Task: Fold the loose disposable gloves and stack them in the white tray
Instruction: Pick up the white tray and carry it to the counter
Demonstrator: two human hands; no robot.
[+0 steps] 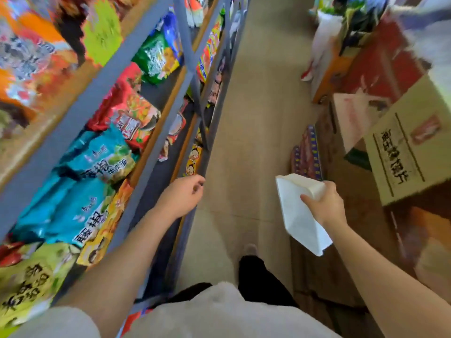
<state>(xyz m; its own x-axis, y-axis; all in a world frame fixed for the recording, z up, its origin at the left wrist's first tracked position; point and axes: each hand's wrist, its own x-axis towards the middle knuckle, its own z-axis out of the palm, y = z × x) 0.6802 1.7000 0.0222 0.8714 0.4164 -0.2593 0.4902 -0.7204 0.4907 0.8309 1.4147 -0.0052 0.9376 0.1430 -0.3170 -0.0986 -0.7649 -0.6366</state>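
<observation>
Between right hand point(324, 203) fingers: white tray point(299, 211) | left hand point(181, 195) empty

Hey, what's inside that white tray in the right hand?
Nothing shows inside the white tray. The right hand holds it tilted by its rim, and the visible surface looks bare white, with no gloves on it. The corner under the thumb and fingers is covered.

Tray point(299, 213): plain white. Shelf frame point(185, 52): grey-blue, edged in wood brown. Snack bags point(80, 191): teal, red, green and yellow, printed with dark characters. Floor point(256, 118): beige. Cardboard box point(412, 145): tan, marked with black lettering and lines. Trousers point(256, 272): black. Shirt point(219, 311): off-white.
</observation>
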